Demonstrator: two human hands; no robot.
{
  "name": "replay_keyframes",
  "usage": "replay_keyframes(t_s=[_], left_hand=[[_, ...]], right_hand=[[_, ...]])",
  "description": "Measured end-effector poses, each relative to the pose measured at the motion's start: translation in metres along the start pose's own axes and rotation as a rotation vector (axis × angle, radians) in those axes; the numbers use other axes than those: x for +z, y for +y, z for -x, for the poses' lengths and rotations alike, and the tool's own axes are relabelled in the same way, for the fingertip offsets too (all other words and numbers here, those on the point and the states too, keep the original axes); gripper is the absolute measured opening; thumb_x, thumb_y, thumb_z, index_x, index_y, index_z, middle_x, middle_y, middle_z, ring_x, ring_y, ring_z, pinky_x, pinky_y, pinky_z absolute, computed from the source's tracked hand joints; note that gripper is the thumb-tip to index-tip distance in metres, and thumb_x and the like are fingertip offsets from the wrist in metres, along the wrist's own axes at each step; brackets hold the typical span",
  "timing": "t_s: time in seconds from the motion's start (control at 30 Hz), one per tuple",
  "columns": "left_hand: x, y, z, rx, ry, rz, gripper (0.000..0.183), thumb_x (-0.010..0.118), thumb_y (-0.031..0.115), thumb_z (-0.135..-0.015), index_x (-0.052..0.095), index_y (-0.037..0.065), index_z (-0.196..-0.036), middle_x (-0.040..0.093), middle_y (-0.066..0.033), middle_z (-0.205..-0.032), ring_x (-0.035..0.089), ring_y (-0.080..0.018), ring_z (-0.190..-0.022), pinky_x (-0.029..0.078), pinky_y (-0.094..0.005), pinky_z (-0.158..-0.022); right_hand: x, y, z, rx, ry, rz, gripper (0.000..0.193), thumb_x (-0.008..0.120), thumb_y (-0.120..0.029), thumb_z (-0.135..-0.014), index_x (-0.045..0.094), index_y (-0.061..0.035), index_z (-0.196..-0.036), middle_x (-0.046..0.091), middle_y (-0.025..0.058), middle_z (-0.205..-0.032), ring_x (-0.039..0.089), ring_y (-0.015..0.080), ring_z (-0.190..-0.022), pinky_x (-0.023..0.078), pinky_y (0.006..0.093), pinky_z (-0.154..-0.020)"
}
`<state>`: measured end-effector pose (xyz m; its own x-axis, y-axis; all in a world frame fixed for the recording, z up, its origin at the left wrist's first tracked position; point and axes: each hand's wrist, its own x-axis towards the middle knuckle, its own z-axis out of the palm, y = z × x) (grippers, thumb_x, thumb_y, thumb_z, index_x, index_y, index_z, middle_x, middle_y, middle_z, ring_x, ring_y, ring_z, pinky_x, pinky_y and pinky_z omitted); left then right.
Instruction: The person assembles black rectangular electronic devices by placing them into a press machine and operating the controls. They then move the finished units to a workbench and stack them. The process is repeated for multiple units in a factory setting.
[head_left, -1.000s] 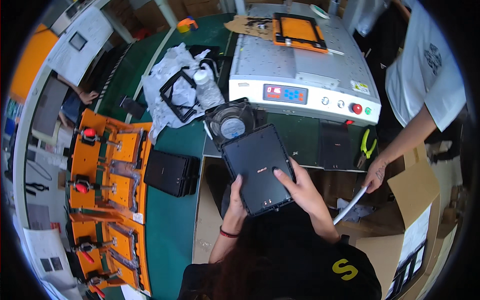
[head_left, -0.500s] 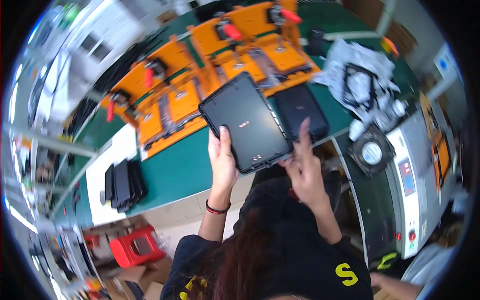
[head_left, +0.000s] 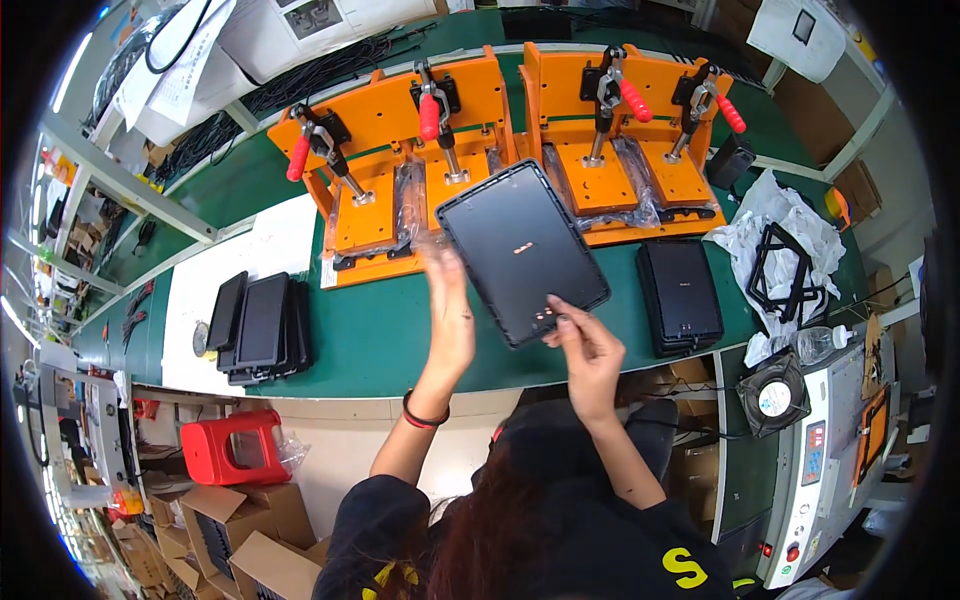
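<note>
A black rectangular plastic cover (head_left: 515,235), with a raised rim and small copper-coloured spots on its inner face, is held tilted above the front of the bench. My right hand (head_left: 592,365) pinches its lower edge, thumb and fingers closed near the bottom corner. Beside the cover's left edge is my left hand (head_left: 450,315), its fingers stretched out and partly smeared by motion; it grips nothing. Behind the cover stand orange clamp fixtures (head_left: 460,180) with red-handled toggle clamps. To the right lies a stack of similar black covers (head_left: 680,295).
Black-framed panels (head_left: 265,325) are piled on white paper at left. At right are white plastic wrapping (head_left: 795,215) with black frames, a small fan (head_left: 772,398) and a machine with a display (head_left: 815,450). A red stool (head_left: 232,447) and cardboard boxes (head_left: 250,525) sit below the bench.
My left hand has let go of the cover and opened beside it. The right hand, formerly with fingers spread at the corner, now pinches the lower edge. The whole view has turned.
</note>
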<state>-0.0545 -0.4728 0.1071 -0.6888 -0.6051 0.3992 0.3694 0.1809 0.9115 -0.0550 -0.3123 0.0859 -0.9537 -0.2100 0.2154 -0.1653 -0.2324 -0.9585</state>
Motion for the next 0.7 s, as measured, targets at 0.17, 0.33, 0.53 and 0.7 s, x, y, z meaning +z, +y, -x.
replay_keyframes(t_s=[0.17, 0.33, 0.53, 0.7], left_hand=[[0.005, -0.028, -0.127, 0.983, 0.158, -0.627, 0.083, 0.059, 0.031, -0.083, 0.012, 0.0, -0.144, 0.006, -0.0268, -0.15, 0.008, -0.0403, -0.14, 0.004, -0.0507, -0.112], [0.06, 0.066, -0.223, 1.334, 0.481, -0.886, 0.042, 0.058, 0.023, -0.085, 0.05, 0.0, -0.119, 0.053, -0.0219, -0.12, 0.043, -0.0347, -0.121, 0.026, -0.0467, -0.103], [0.068, 0.038, -0.381, 0.495, -0.199, -1.241, 0.034, 0.053, 0.024, -0.089, 0.055, -0.004, -0.108, 0.057, -0.0284, -0.106, 0.055, -0.0372, -0.102, 0.044, -0.041, -0.087], [0.039, 0.028, -0.378, 0.722, 0.045, -0.449, 0.035, 0.05, 0.026, -0.092, 0.055, -0.003, -0.11, 0.057, -0.0266, -0.111, 0.056, -0.0354, -0.104, 0.044, -0.0405, -0.088]], right_hand=[[-0.027, 0.002, -0.011, 0.031, 0.102, 0.043, 0.025, 0.053, -0.001, -0.092, 0.061, 0.0038, -0.115, 0.064, 0.0122, -0.11, 0.056, 0.0086, -0.073, 0.049, 0.0233, -0.069], [-0.04, 0.016, 0.004, 0.129, 0.114, 0.072, 0.027, 0.053, -0.003, -0.092, 0.06, 0.0034, -0.118, 0.063, 0.009, -0.099, 0.056, 0.0083, -0.074, 0.048, 0.0221, -0.069], [-0.008, 0.042, 0.01, 0.212, -0.016, 0.0, 0.026, 0.054, -0.005, -0.092, 0.061, 0.006, -0.115, 0.063, 0.0084, -0.092, 0.057, 0.0088, -0.073, 0.047, 0.0217, -0.07], [0.022, 0.062, -0.004, 0.217, -0.046, 0.002, 0.024, 0.054, -0.004, -0.092, 0.062, 0.0068, -0.113, 0.063, 0.0073, -0.089, 0.057, 0.0092, -0.073, 0.047, 0.0214, -0.069]])
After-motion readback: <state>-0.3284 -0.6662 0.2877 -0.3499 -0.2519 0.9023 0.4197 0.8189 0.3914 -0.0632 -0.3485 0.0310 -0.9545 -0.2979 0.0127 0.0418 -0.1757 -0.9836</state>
